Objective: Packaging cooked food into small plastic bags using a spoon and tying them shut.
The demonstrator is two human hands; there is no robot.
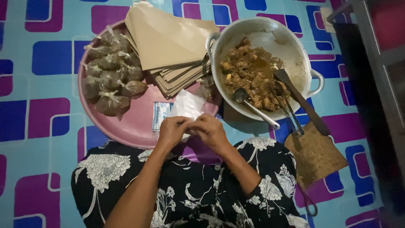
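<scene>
The small clear plastic bag (187, 105) is pinched at its lower edge between both hands, held over the near rim of the round pink metal tray (135, 126), and the rest of it lies flat on the tray just beyond the fingertips. The left hand (172, 131) and the right hand (211, 131) are closed on that edge, thumbs and forefingers meeting (the mouth itself is hidden behind the fingers, so I cannot tell if it has parted). To open such a thin film well, I would judge it best to rub the two layers apart with light pressure, not tug.

Just left of the bag, on the tray, lies a small white and blue packet (160, 115). Towards the tray's left edge sit filled, knotted plastic pouches of brown food (110, 76); at its far edge is a stack of brown paper sheets (168, 46). On the patterned floor mat (42, 126) to the right stands a white enamel pot of brown stew (261, 67) with a metal spoon (255, 105) and a dark wooden spatula (301, 101) resting in it.
</scene>
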